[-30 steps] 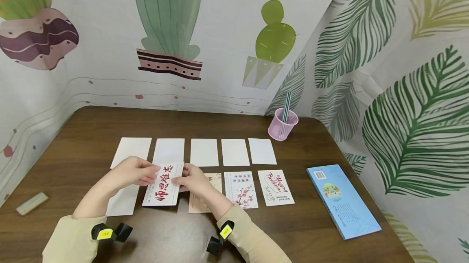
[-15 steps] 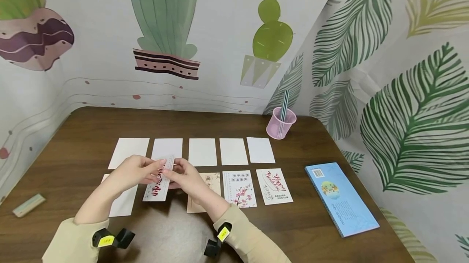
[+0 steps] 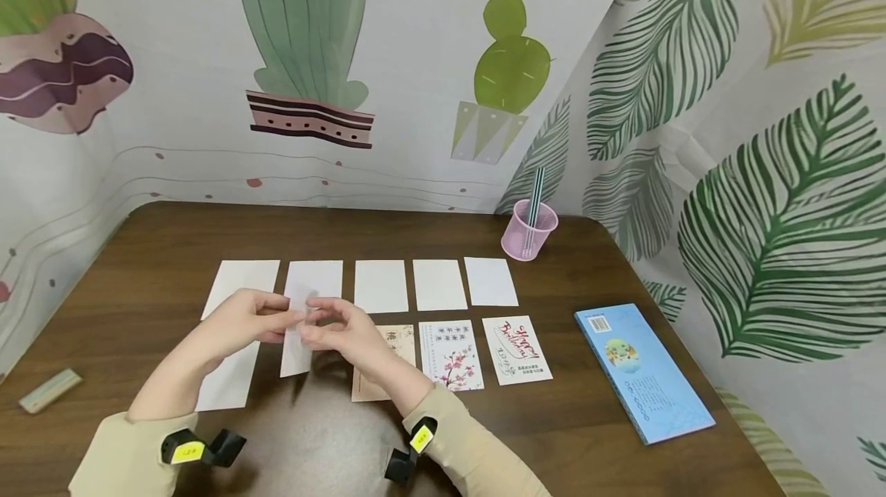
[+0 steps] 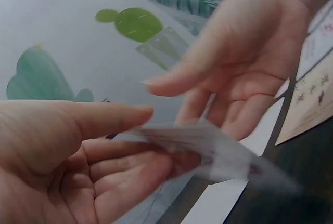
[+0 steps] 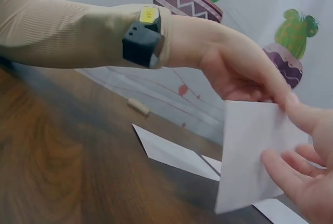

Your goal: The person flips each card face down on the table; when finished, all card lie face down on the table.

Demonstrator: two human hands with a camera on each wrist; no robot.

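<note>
A card (image 3: 296, 355) stands on edge above the table, its plain white back showing in the head view. My left hand (image 3: 238, 328) pinches it between thumb and fingers; in the left wrist view the card (image 4: 234, 156) is blurred, with the left thumb above and the fingers below. Close on its other side is my right hand (image 3: 349, 335), thumb spread away from the fingers. In the right wrist view, right fingertips (image 5: 278, 169) lie in front of the white face of the card (image 5: 247, 156); whether they touch it I cannot tell.
A row of white cards (image 3: 381, 287) lies at the back. Nearer are a beige card (image 3: 401, 339), a blossom card (image 3: 453, 358), a birthday card (image 3: 517, 351) and a blank card (image 3: 228, 381). A blue book (image 3: 644, 374), pink pen cup (image 3: 527, 239) and eraser (image 3: 51, 391) lie around.
The held card has turned from its red-lettered face to its white back. My right hand held it by the edge earlier and now has its thumb off it.
</note>
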